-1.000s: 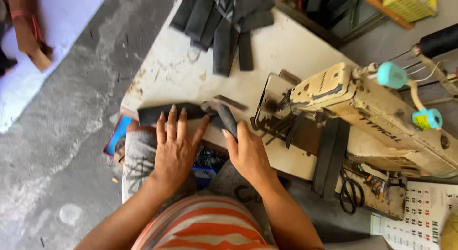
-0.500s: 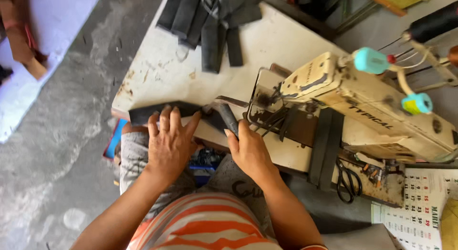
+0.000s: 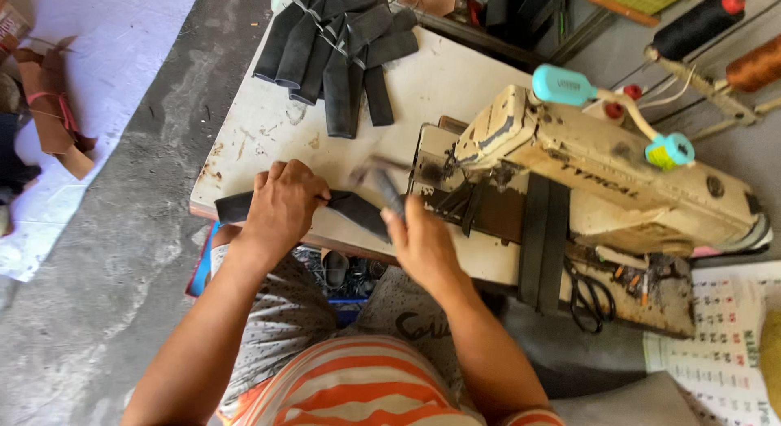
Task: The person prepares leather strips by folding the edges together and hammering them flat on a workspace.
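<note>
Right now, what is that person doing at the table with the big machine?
A person sits at a worn white table beside a cream sewing machine. The left hand presses down on a long dark strip lying along the table's near edge. The right hand grips a small tool that is too blurred to identify, raised over the strip's end near the machine. A pile of similar dark strips waits at the far side.
</note>
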